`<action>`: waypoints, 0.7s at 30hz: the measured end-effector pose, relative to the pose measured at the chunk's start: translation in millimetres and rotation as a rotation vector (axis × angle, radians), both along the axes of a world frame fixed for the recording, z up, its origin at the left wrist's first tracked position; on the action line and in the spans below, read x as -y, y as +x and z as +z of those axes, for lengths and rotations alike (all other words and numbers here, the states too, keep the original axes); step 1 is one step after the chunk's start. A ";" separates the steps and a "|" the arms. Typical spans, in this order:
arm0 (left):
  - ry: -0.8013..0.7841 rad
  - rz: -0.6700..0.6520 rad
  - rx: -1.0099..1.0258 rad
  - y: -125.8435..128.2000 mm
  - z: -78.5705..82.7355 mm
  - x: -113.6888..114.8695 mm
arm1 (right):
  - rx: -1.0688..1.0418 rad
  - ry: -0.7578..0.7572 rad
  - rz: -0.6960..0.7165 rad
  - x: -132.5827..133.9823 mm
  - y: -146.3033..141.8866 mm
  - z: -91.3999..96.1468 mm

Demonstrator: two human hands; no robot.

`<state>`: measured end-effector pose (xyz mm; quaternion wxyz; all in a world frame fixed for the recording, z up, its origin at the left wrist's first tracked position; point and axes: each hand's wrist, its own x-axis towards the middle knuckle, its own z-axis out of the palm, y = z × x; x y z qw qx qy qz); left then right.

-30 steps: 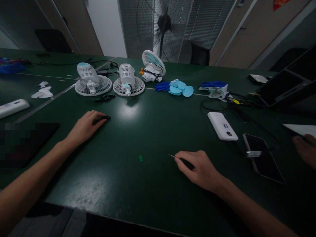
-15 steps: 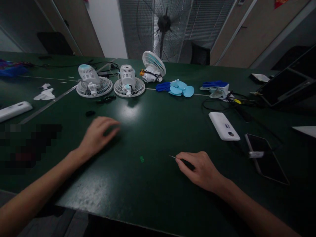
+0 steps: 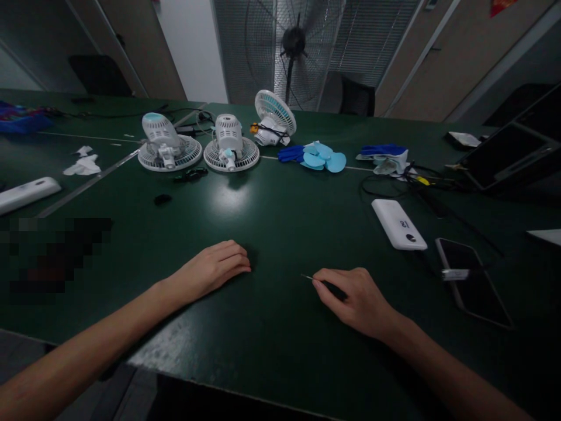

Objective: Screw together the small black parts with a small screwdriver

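While gripping a thin tool (image 3: 335, 292) in the right hand (image 3: 362, 301), aim clear of the curled left hand (image 3: 214, 266); cannot tell if empty.

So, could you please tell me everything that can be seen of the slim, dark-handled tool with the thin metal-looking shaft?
The slim, dark-handled tool is pinched in the right hand, which hides part of its handle. Its thin, straight shaft is pale and looks like metal. It sticks out of the grip and points roughly toward the left hand, without reaching it. The tool is over the dark green tabletop; whether its tip touches that surface cannot be told.
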<state>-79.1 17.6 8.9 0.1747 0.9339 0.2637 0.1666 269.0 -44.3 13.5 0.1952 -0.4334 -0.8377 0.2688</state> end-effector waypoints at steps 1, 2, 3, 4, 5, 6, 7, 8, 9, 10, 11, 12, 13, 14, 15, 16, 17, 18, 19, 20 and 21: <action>-0.001 0.035 -0.002 -1.8 -2.1 -2.7 | 0.002 0.001 0.002 -0.1 -0.2 0.1; -0.005 0.087 0.001 -5.4 -4.2 -7.0 | 0.009 0.003 0.003 -0.1 -0.2 -0.1; -0.007 0.166 0.011 -11.6 -6.2 -13.2 | 0.016 0.006 0.004 0.0 -0.1 -0.6; -0.003 0.273 0.023 -20.5 -7.5 -21.2 | 0.019 0.012 0.004 0.2 0.1 -1.4; 0.013 0.400 0.038 -32.2 -8.0 -30.9 | 0.024 0.019 0.004 0.5 0.4 -2.2; 0.049 0.549 0.058 -46.5 -7.6 -41.8 | 0.029 0.029 0.003 0.8 0.8 -3.1; 0.098 0.687 0.066 -62.7 -6.3 -53.3 | 0.033 0.043 0.002 1.1 1.1 -3.7; 0.162 0.802 0.076 -79.9 -4.3 -64.7 | 0.035 0.055 0.001 1.3 1.3 -4.1; 0.221 0.889 0.090 -97.1 -2.0 -75.3 | 0.035 0.062 0.002 1.5 1.5 -4.2; 0.270 0.955 0.104 -113.2 0.4 -84.6 | 0.036 0.063 0.006 1.7 1.7 -3.9; 0.305 1.012 0.123 -127.4 2.6 -92.1 | 0.036 0.065 0.009 1.8 1.7 -3.4; 0.336 1.068 0.151 -138.8 4.3 -97.8 | 0.035 0.065 0.012 1.8 1.8 -2.8; 0.350 1.109 0.180 -147.0 5.5 -101.5 | 0.035 0.064 0.013 1.9 1.8 -2.1; 0.349 1.136 0.209 -152.0 6.3 -103.5 | 0.036 0.062 0.014 1.9 1.8 -1.6; 0.336 1.150 0.233 -154.0 6.7 -104.1 | 0.036 0.060 0.014 1.9 1.7 -1.2; 0.313 1.152 0.249 -153.4 6.9 -103.7 | 0.038 0.058 0.015 2.0 1.7 -1.0; 0.288 1.150 0.258 -151.2 7.0 -102.6 | 0.040 0.056 0.015 2.0 1.6 -0.8; 0.266 1.144 0.260 -148.0 7.1 -101.3 | 0.040 0.054 0.017 2.0 1.5 -0.8; 0.247 1.136 0.256 -144.7 7.2 -100.0 | 0.041 0.052 0.019 2.0 1.3 -0.8; 0.235 1.129 0.253 -141.9 7.2 -99.1 | 0.041 0.049 0.021 2.0 1.2 -0.7; 0.228 1.121 0.252 -140.0 7.1 -98.6 | 0.041 0.047 0.022 2.0 1.1 -0.7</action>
